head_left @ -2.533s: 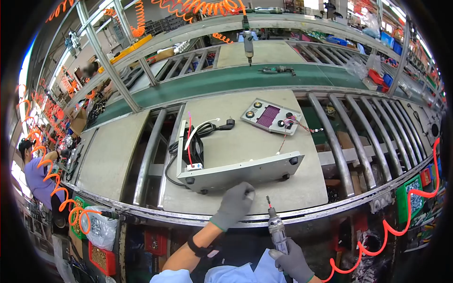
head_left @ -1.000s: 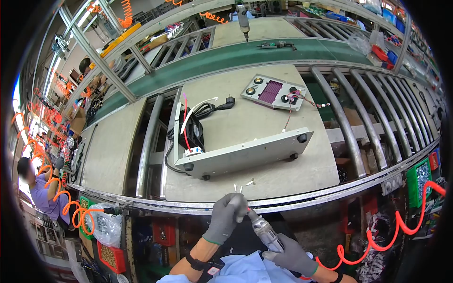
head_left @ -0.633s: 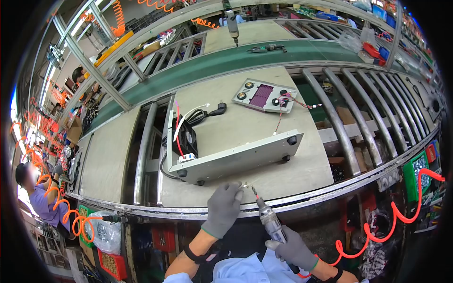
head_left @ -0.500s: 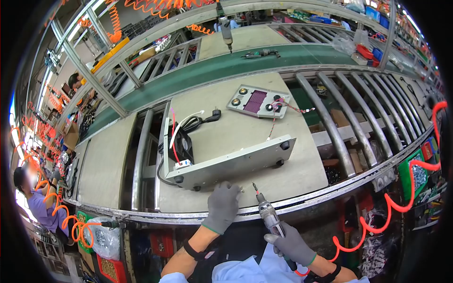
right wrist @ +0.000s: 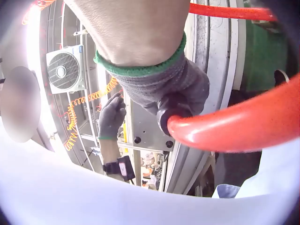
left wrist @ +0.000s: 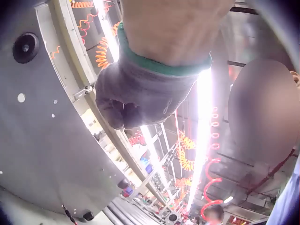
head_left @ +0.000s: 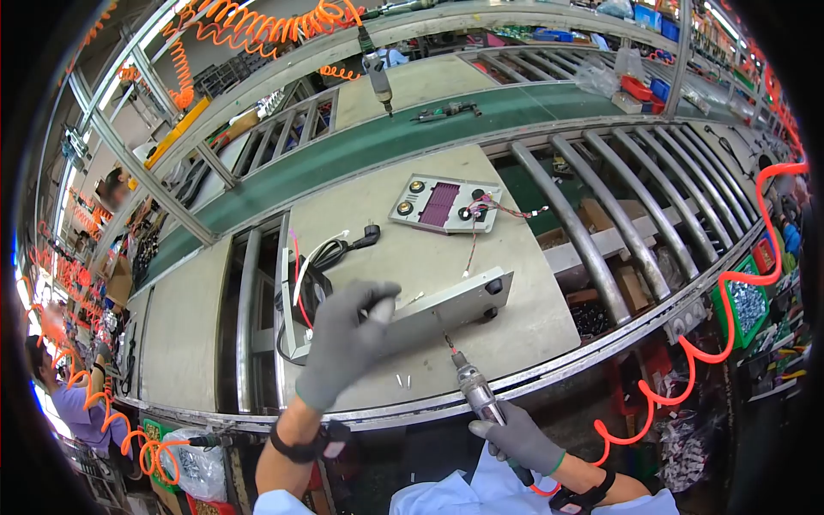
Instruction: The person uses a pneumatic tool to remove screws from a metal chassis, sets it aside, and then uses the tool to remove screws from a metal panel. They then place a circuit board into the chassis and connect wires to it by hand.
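My gloved right hand (head_left: 522, 442) grips a pneumatic screwdriver (head_left: 475, 386) with a red hose. Its bit meets the lower outer face of a grey metal panel (head_left: 446, 313); in the left wrist view the bit (left wrist: 69, 215) is right at that face. My gloved left hand (head_left: 339, 343) is raised over the panel's left part, fingers loosely bent, a gap between thumb and forefinger, nothing visible between them. It hides part of the panel, which stands on edge with black feet. Two small white pins (head_left: 403, 380) lie in front of it on the board.
A grey front plate with knobs and a purple grille (head_left: 442, 204) lies behind, trailing wires. A black power cord (head_left: 339, 247) lies at the back left. Metal rollers (head_left: 575, 232) run to the right. A red coiled hose (head_left: 725, 318) hangs at right, near a green screw bin (head_left: 742, 300).
My left hand has left the board's front edge, rising up and left over the panel. The screwdriver's bit has gone from above the board to the panel's face. The view has shifted right.
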### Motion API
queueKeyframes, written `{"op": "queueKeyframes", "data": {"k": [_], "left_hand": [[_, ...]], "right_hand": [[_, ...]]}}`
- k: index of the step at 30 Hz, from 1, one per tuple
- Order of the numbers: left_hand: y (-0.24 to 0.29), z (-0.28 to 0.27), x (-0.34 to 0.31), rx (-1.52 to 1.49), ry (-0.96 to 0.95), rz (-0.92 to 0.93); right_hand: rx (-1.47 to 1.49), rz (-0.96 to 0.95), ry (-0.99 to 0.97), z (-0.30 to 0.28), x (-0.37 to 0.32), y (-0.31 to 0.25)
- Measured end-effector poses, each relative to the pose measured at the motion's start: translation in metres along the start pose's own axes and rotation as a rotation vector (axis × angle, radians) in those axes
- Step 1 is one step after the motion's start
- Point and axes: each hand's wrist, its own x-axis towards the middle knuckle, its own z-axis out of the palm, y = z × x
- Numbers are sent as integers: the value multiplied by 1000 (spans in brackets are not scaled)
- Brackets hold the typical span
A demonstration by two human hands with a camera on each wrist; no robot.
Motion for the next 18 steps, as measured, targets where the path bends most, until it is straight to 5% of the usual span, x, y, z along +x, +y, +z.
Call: {"op": "queueKeyframes", "data": {"k": [5, 9, 18], "left_hand": [[-22, 9, 68, -207, -331, -411], [-49, 38, 93, -196, -497, -572], [-137, 103, 99, 36, -966, -389]], "right_hand": [[28, 13, 5, 2, 0, 0], [5, 36, 21, 3, 2, -1], [37, -13, 6, 4, 4, -6]]}}
